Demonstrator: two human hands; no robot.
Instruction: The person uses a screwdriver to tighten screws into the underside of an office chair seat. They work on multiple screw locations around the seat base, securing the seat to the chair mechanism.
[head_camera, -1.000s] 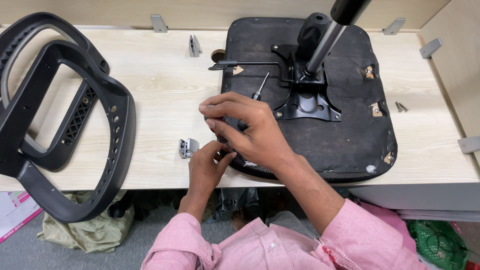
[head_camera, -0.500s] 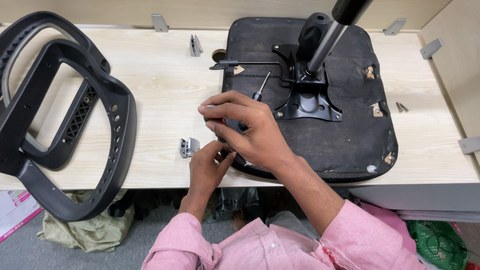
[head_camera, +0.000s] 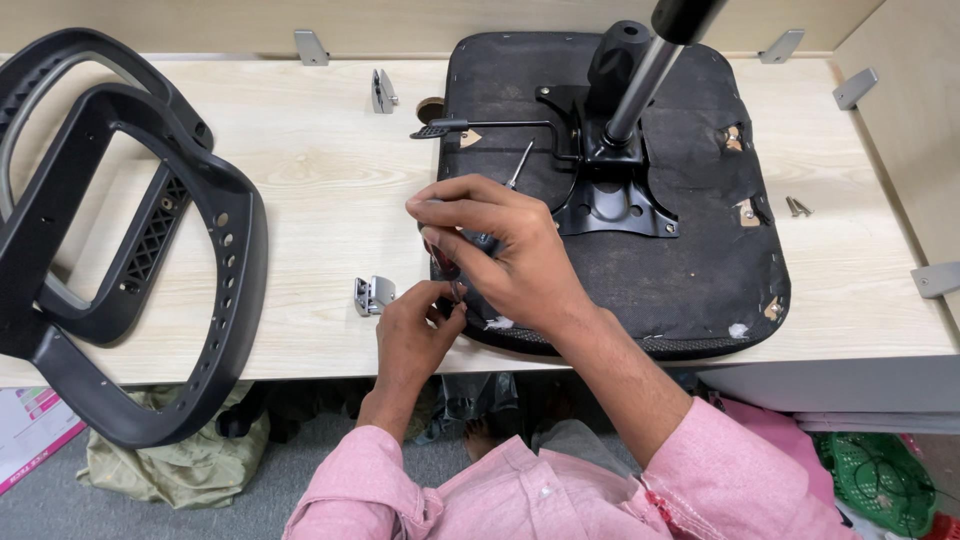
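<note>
Barely anything has shifted: his right hand (head_camera: 500, 250) stays curled tight around the screwdriver (head_camera: 505, 195), shaft pointing to one o'clock over the upturned seat (head_camera: 680, 290). At seven o'clock, his left hand (head_camera: 415, 335) pinches something too small to tell.
</note>
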